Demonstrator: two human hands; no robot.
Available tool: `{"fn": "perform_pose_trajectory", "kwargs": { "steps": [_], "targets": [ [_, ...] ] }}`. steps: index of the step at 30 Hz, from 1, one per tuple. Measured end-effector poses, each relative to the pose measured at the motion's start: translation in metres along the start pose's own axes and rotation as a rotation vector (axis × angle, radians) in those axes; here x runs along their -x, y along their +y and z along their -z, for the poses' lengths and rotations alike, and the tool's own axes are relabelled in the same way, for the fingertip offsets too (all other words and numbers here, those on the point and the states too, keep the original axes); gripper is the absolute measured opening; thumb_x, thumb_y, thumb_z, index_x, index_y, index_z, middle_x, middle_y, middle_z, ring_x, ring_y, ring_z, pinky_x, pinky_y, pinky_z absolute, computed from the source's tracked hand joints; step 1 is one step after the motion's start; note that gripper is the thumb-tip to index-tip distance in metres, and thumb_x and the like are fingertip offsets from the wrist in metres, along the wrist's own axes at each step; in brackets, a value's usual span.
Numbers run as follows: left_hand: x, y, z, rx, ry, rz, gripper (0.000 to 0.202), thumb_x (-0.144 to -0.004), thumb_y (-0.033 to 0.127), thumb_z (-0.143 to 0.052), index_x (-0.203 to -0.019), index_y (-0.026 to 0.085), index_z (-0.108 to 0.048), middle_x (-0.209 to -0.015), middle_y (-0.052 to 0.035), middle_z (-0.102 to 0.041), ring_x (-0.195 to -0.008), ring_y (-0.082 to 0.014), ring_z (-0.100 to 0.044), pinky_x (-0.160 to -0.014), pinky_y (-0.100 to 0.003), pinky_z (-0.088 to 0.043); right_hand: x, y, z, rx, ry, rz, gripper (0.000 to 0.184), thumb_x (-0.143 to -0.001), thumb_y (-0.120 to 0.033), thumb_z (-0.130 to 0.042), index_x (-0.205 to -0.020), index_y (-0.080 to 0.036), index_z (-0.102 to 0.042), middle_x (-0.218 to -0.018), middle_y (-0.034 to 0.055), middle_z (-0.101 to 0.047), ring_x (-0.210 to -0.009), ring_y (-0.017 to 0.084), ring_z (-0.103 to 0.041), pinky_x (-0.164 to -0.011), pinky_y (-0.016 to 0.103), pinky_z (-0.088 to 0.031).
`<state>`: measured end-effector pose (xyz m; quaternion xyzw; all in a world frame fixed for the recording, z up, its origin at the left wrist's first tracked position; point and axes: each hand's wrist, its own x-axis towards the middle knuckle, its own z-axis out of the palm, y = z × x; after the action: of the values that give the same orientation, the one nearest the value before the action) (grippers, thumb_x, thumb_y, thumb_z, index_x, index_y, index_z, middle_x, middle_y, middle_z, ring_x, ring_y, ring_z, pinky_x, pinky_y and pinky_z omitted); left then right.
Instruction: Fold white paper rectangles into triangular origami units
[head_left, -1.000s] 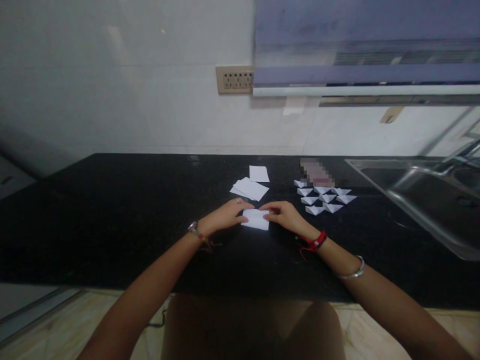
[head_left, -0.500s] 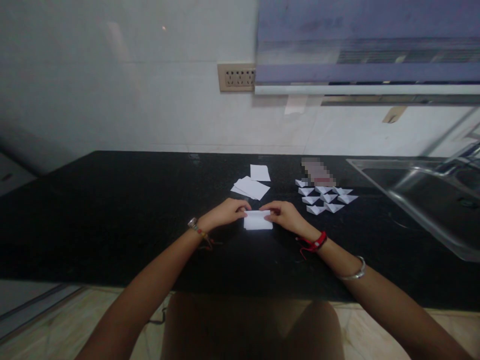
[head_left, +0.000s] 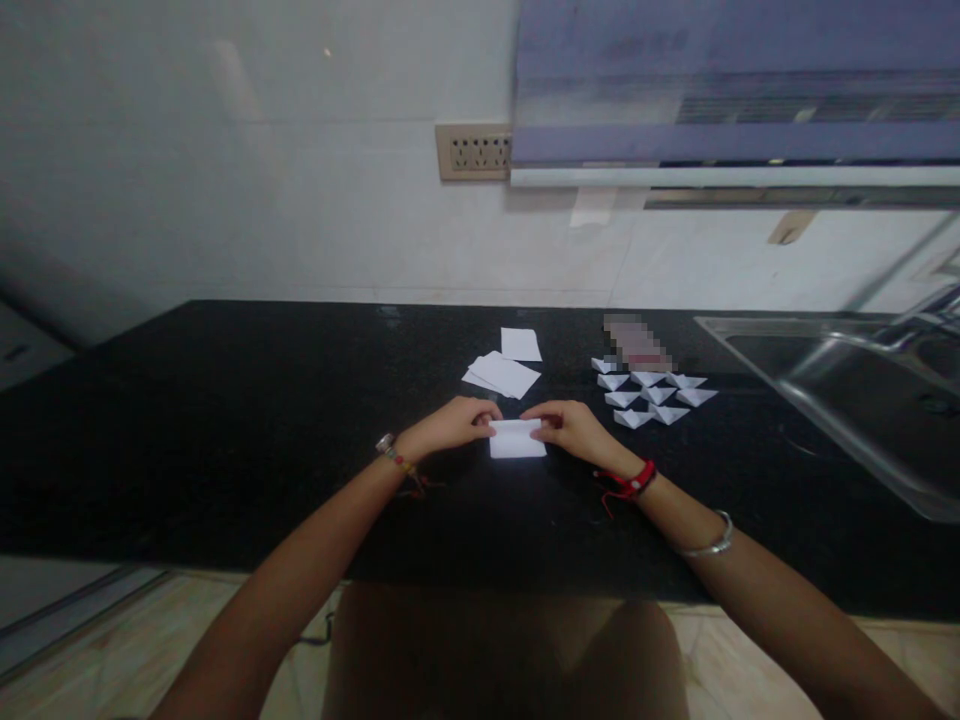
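A small white paper slip (head_left: 517, 440) lies folded on the black countertop (head_left: 225, 420) in front of me. My left hand (head_left: 450, 426) pinches its left edge with curled fingers. My right hand (head_left: 570, 428) pinches its right edge the same way. Both hands rest low on the counter, one on each side of the slip. Just behind the hands lies a loose pile of flat white paper sheets (head_left: 504, 374). To the right of them sits a cluster of several small folded white paper triangles (head_left: 651, 396).
A steel sink (head_left: 847, 390) is set into the counter at the right. A beige wall socket (head_left: 474, 152) sits on the tiled wall, beside a purple-grey cabinet or hood (head_left: 735, 90). A small blurred object (head_left: 634, 342) stands behind the triangles.
The paper slip between my hands has gone from a slightly tilted, wider sheet to a narrower, squared-up fold. Both hands stayed in place.
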<state>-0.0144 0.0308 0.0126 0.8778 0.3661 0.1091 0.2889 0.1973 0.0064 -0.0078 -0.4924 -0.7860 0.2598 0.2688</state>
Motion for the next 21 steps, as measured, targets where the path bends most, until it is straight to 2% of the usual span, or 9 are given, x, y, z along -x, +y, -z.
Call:
{"fn": "perform_pose_trajectory", "kwargs": {
  "steps": [8, 16, 21],
  "targets": [
    [0.0006, 0.0018, 0.0011, -0.030, -0.007, -0.015, 0.017, -0.076, 0.023, -0.049, -0.085, 0.013, -0.058, -0.073, -0.0011, -0.057, -0.065, -0.0114, -0.050, -0.058, -0.020, -0.035, 0.0008, -0.0046, 0.0004, 0.007, -0.001, -0.001, 0.029, -0.062, -0.011, -0.061, -0.090, -0.015, -0.065, -0.072, 0.0009, -0.062, -0.059, 0.010, -0.050, -0.057, 0.021, -0.039],
    [-0.0026, -0.0061, -0.0034, -0.040, 0.008, -0.033, 0.019, -0.079, 0.025, -0.045, -0.083, 0.013, -0.059, -0.075, -0.0022, -0.058, -0.066, -0.0119, -0.051, -0.059, -0.020, -0.035, 0.0003, -0.0030, -0.0005, 0.006, -0.007, 0.000, 0.032, -0.060, -0.009, -0.063, -0.091, -0.015, -0.064, -0.074, 0.0013, -0.062, -0.059, 0.009, -0.050, -0.057, 0.021, -0.039],
    [-0.0014, -0.0023, -0.0025, -0.024, 0.004, -0.013, 0.016, -0.077, 0.024, -0.047, -0.080, 0.012, -0.058, -0.071, -0.0011, -0.056, -0.063, -0.0107, -0.050, -0.057, -0.019, -0.035, 0.0003, -0.0038, -0.0011, 0.020, -0.014, -0.002, 0.035, -0.059, -0.008, -0.064, -0.093, -0.015, -0.063, -0.074, 0.0009, -0.062, -0.059, 0.009, -0.050, -0.057, 0.021, -0.039]
  ]
}}
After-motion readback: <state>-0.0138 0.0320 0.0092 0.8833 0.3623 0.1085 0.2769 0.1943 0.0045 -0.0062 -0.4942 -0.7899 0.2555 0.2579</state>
